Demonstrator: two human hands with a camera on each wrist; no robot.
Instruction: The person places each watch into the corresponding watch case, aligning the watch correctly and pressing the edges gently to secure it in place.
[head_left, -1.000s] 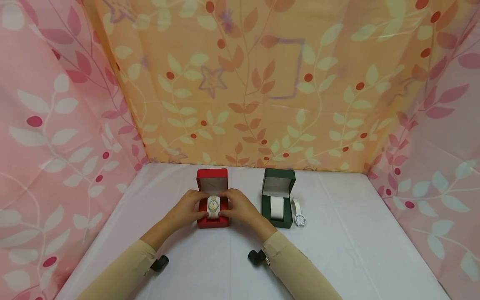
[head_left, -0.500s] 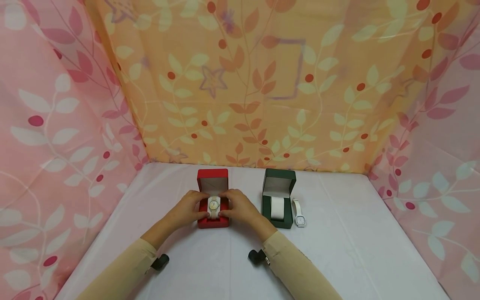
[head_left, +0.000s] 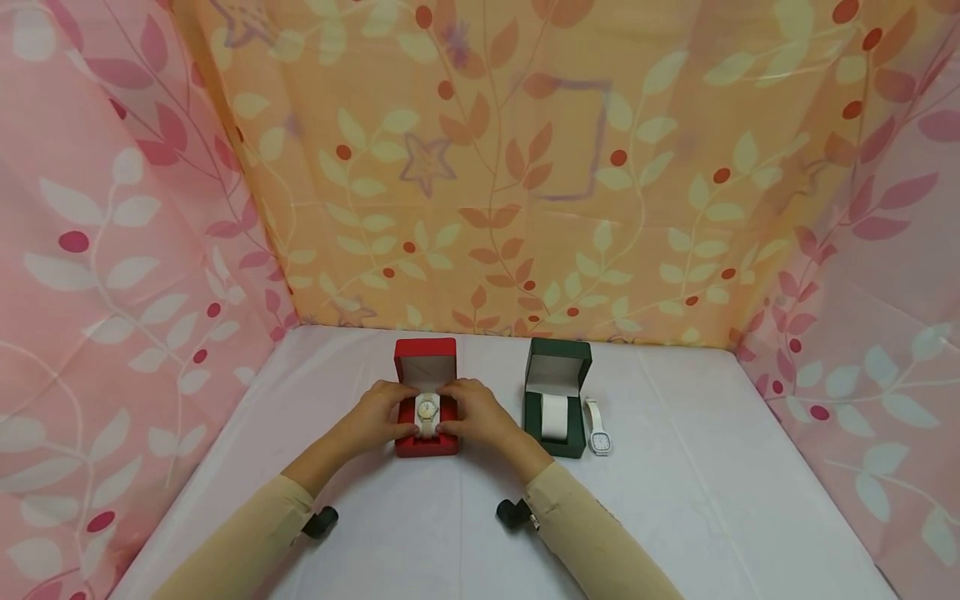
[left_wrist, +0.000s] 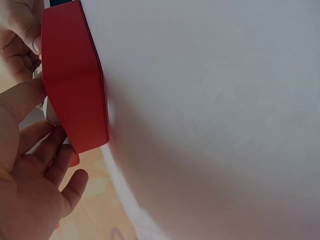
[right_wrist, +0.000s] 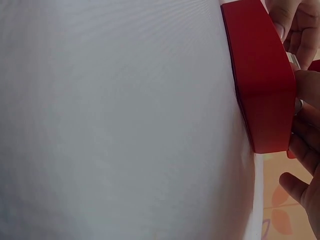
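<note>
A red watch box stands with its lid up in the head view. Inside it, a wristwatch with a round dial and pale strap sits wrapped around a white cushion. My left hand comes in from the left and grips the watch on its cushion, thumb at the near end, fingers at the far end. From the right, my right hand holds the other side in the same way. Both wrist views show the red box wall and fingers reaching over its rim; the watch is mostly hidden there.
To the right, a dark green watch box stands with its lid up, a white cushion inside. Beside it lies a second wristwatch with a squarish dial and white strap. A white cloth covers the table; patterned curtains enclose it.
</note>
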